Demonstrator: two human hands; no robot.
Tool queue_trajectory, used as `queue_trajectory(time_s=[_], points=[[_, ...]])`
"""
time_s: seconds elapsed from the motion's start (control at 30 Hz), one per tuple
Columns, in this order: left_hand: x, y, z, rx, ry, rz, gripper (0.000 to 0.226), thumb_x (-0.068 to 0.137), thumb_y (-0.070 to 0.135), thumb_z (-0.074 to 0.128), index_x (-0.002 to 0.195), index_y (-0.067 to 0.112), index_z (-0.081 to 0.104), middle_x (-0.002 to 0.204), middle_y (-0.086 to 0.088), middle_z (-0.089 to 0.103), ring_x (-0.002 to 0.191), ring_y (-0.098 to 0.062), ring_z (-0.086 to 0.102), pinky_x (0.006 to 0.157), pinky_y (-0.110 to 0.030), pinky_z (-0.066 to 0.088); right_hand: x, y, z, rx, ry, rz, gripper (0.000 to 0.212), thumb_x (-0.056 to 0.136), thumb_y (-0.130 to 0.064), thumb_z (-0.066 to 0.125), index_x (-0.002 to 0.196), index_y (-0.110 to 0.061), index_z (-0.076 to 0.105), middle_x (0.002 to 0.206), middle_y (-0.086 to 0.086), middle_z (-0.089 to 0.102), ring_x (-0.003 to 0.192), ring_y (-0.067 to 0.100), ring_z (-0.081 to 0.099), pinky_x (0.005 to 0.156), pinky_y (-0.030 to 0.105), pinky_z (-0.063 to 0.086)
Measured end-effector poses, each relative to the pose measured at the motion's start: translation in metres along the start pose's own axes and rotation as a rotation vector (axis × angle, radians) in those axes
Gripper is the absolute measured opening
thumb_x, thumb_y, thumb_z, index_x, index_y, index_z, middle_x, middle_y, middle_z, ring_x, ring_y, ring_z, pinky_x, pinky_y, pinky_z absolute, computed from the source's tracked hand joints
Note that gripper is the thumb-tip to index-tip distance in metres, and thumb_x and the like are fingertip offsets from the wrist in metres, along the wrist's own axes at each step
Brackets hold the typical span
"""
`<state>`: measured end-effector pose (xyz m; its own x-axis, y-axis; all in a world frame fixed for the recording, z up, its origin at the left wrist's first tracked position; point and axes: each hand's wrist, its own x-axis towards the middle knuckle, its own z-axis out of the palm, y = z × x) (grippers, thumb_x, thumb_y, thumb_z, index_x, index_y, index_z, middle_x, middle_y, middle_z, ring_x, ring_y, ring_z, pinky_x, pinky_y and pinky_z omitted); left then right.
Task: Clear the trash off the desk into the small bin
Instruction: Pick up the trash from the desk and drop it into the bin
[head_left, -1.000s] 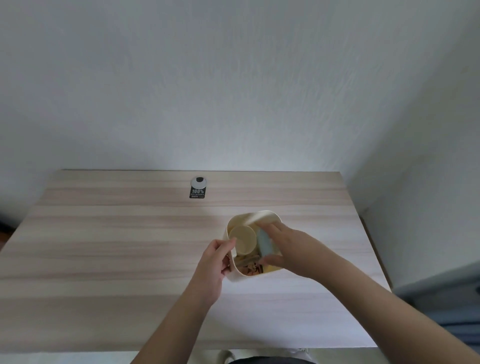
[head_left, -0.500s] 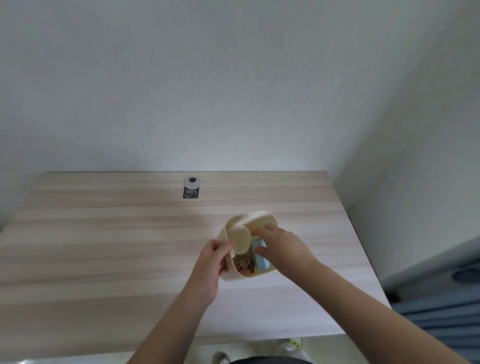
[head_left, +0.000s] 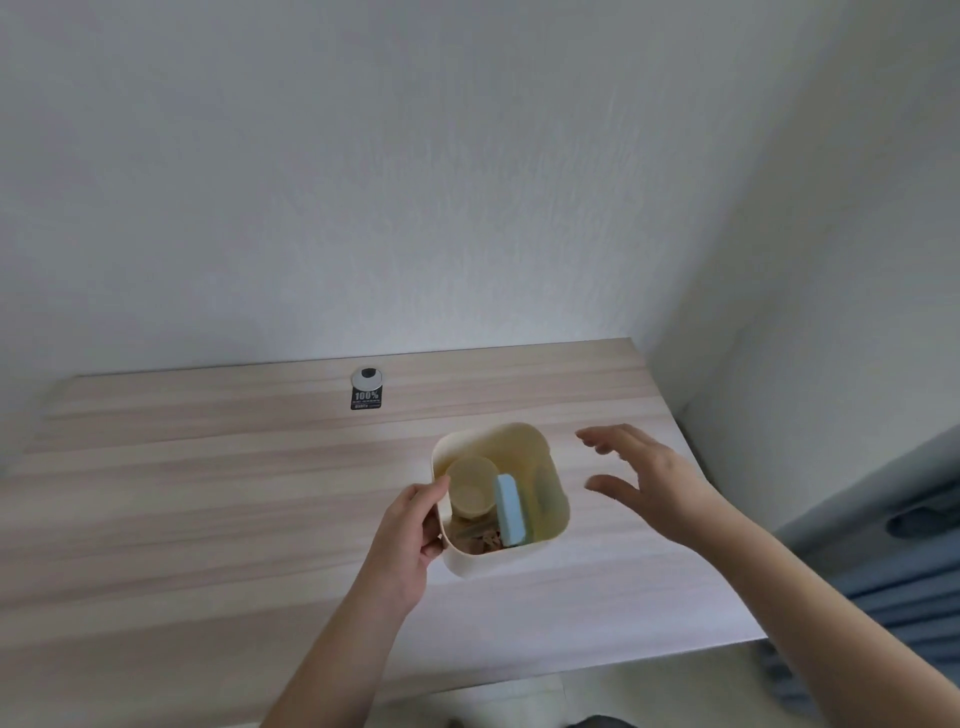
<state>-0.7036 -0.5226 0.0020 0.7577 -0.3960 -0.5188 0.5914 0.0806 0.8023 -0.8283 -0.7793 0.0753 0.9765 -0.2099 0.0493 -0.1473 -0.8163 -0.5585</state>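
Note:
A small cream bin (head_left: 524, 441) stands on the wooden desk (head_left: 208, 493). Inside it lie a pale paper cup (head_left: 470, 491), a light blue block (head_left: 509, 512) standing on edge, and brown scraps (head_left: 485, 540) at the bottom. My left hand (head_left: 410, 535) grips the bin's left rim, thumb over the edge. My right hand (head_left: 644, 480) hovers to the right of the bin, fingers spread, holding nothing and not touching it.
A round grey cable grommet with a black sticker (head_left: 367, 388) sits near the desk's back edge. White walls close the back and the right. A blue fabric thing (head_left: 909, 545) lies beyond the desk's right edge.
My right hand let go of the blue block inside the bin and drew out to the right, opening. The view shifted right. My left hand stays on the rim.

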Motion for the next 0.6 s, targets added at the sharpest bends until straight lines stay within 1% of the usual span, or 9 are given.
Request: queue_trajectory(time_s=[0.1,0.17,0.23,0.3,0.33,0.4,0.43,0.53,0.6], points=[[-0.004,0.005,0.008,0.040,-0.039,-0.009,0.039,0.060,0.046,0.078,0.063,0.021,0.048,0.056,0.001,0.027,0.052,-0.016,0.025,0.062,-0.033,0.036,-0.010,0.026,-0.004,0.017,-0.233,0.078,0.094,0.066,-0.069,0.067,0.143,-0.048,0.019,0.142,-0.021,0.036,0.126,-0.003,0.040,0.106,0.031,0.041],[-0.008,0.005,0.018,0.063,-0.084,-0.031,0.036,0.063,0.045,0.076,0.077,0.016,0.059,0.069,-0.008,0.035,0.062,-0.022,0.035,0.065,-0.033,0.042,-0.018,0.037,-0.001,0.051,-0.368,0.119,0.116,0.057,-0.072,0.074,0.144,-0.052,0.001,0.153,-0.019,0.020,0.137,0.001,0.029,0.112,0.034,0.033],[-0.014,0.005,0.031,0.080,-0.136,-0.063,0.040,0.062,0.042,0.078,0.088,0.014,0.067,0.082,-0.011,0.046,0.073,-0.026,0.043,0.067,-0.033,0.046,-0.024,0.045,0.004,0.106,-0.386,0.109,0.125,0.053,-0.073,0.078,0.143,-0.054,-0.006,0.158,-0.020,0.009,0.142,0.004,0.022,0.115,0.038,0.030],[-0.021,0.005,0.047,0.091,-0.187,-0.086,0.042,0.055,0.043,0.083,0.085,0.015,0.075,0.079,-0.011,0.060,0.068,-0.023,0.056,0.062,-0.030,0.050,-0.031,0.050,0.005,0.221,-0.361,0.077,0.126,0.052,-0.068,0.082,0.145,-0.053,-0.003,0.158,-0.022,0.011,0.143,0.001,0.020,0.117,0.039,0.028],[-0.024,0.005,0.056,0.105,-0.206,-0.099,0.042,0.055,0.043,0.083,0.087,0.014,0.077,0.082,-0.011,0.065,0.070,-0.022,0.060,0.063,-0.030,0.050,-0.034,0.053,0.003,0.282,-0.362,0.063,0.125,0.052,-0.064,0.084,0.145,-0.052,0.001,0.156,-0.025,0.015,0.141,-0.003,0.020,0.117,0.037,0.027],[-0.030,0.005,0.071,0.124,-0.228,-0.124,0.042,0.065,0.041,0.077,0.094,0.010,0.077,0.093,-0.018,0.065,0.082,-0.029,0.057,0.072,-0.037,0.045,-0.043,0.060,0.000,0.359,-0.396,0.048,0.122,0.052,-0.057,0.089,0.144,-0.052,0.009,0.149,-0.033,0.024,0.137,-0.008,0.025,0.116,0.034,0.028],[-0.033,0.005,0.077,0.125,-0.234,-0.133,0.041,0.069,0.040,0.075,0.096,0.009,0.076,0.097,-0.020,0.064,0.086,-0.031,0.055,0.076,-0.040,0.041,-0.046,0.063,-0.001,0.390,-0.415,0.044,0.121,0.052,-0.054,0.090,0.144,-0.051,0.012,0.146,-0.033,0.030,0.136,-0.006,0.028,0.113,0.033,0.031],[-0.040,0.006,0.092,0.116,-0.233,-0.138,0.041,0.073,0.041,0.074,0.100,0.010,0.076,0.103,-0.019,0.070,0.090,-0.029,0.061,0.082,-0.039,0.044,-0.054,0.071,-0.005,0.507,-0.420,0.030,0.117,0.056,-0.040,0.093,0.146,-0.042,0.018,0.143,-0.020,0.043,0.134,0.005,0.038,0.105,0.026,0.038],[-0.044,0.006,0.098,0.123,-0.262,-0.098,0.047,0.076,0.043,0.073,0.109,0.009,0.073,0.111,-0.020,0.070,0.096,-0.028,0.063,0.087,-0.039,0.045,-0.059,0.078,-0.009,0.577,-0.413,0.034,0.117,0.058,-0.033,0.094,0.147,-0.041,0.017,0.144,-0.017,0.044,0.134,0.007,0.040,0.106,0.028,0.037]])
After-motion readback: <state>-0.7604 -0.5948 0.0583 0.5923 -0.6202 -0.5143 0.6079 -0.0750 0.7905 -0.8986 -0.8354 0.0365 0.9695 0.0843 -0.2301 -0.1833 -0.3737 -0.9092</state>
